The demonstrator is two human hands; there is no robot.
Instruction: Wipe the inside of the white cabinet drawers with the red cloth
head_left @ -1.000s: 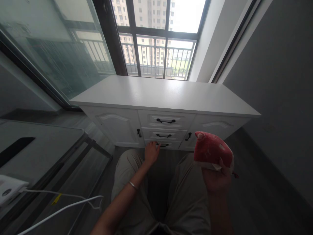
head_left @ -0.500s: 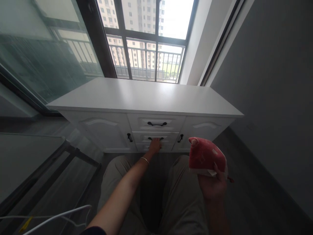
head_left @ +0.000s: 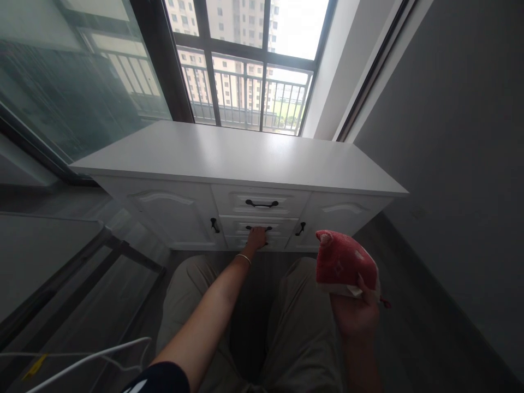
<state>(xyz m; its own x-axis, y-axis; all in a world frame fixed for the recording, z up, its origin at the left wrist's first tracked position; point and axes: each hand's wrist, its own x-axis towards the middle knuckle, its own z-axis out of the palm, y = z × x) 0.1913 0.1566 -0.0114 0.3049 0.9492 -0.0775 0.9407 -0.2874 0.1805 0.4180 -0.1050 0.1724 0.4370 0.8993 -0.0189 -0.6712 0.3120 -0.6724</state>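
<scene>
My left hand (head_left: pixel 257 238) reaches down to the middle drawer (head_left: pixel 233 225) of a white cabinet. Its fingers are curled over that drawer's dark handle (head_left: pixel 248 228), most of which the hand covers. The drawer front looks flush or nearly so; I cannot tell if it stands out a little. Over my right knee, my right hand (head_left: pixel 356 315) grips a folded red towel (head_left: pixel 346 261) from below, thumb on its front. The towel is plush, with pale markings, a whitish lower edge and a small red loop at its right side.
The white cabinet top (head_left: pixel 241 155) spans the view below a window. Above the middle drawer is another drawer (head_left: pixel 262 203); doors (head_left: pixel 172 213) flank them. A grey wall (head_left: pixel 458 164) rises at right. At left stand a dark-framed table (head_left: pixel 49 262) and a white cable (head_left: pixel 90 360).
The view has shifted slightly, so the cabinet's left side sits a little higher. My left hand stays at the middle drawer's handle, and the red towel remains in my right hand.
</scene>
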